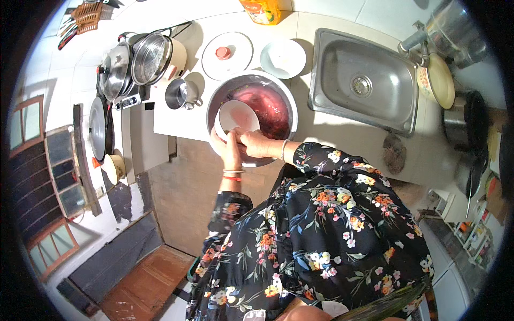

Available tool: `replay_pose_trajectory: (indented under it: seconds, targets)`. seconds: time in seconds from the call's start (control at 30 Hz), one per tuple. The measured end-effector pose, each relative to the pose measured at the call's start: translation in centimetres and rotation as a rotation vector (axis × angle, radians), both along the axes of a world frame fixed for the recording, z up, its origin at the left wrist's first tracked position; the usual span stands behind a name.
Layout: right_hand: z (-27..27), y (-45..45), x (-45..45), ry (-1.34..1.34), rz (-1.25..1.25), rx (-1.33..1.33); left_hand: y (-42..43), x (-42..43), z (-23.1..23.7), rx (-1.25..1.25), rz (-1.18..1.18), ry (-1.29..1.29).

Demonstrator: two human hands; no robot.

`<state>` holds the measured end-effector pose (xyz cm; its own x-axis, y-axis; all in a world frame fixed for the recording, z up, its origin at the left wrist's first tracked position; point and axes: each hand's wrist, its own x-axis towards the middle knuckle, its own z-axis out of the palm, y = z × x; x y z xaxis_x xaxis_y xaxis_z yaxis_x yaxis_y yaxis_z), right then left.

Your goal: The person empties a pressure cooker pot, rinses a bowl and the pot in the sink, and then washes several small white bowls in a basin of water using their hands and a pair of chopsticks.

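My left hand [227, 146] grips the near left side of a white bowl [237, 114], which is tilted over a large metal basin [293, 108]. Against the bowl's near rim is my right hand [255, 142]; its fingers are bent and partly hidden, so what they hold is unclear. Reddish liquid [273, 106] with small bits in it fills part of the basin, and some pinkish liquid shows inside the bowl. Behind the basin lie a white lid with a red knob [223, 53] and a pale shallow bowl [283, 58]. A metal mug [176, 94] stands to the left.
A stainless steel sink [363, 86] is set in the counter at right, with a dark scrubber [394, 153] near its front edge. Pots and a steamer insert [149, 59] crowd the left side. A bottle of orange liquid [261, 11] stands at the back. A yellowish basin [437, 81] leans beside the tap.
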<state>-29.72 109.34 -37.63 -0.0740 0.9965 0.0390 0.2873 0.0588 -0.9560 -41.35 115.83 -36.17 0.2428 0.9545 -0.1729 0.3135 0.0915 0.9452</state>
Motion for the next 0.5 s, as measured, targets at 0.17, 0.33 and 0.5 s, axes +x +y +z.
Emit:
replay_pose_trajectory:
  seconds: [0.17, 0.33, 0.5]
  targets:
    - [-1.2, 0.0, 3.8, -0.523, 0.280, 0.218, 3.9, -0.3, 7.3, -0.518, -0.145, 0.080]
    - [1.0, 0.5, -0.7, -0.043, 0.014, 0.141, -1.7, -0.3, 0.7, 0.059, 0.235, -0.002]
    - [-2.9, -0.2, 2.1, -0.719, 0.040, 0.414, 0.3, -2.2, 2.0, -0.185, 0.047, -0.094]
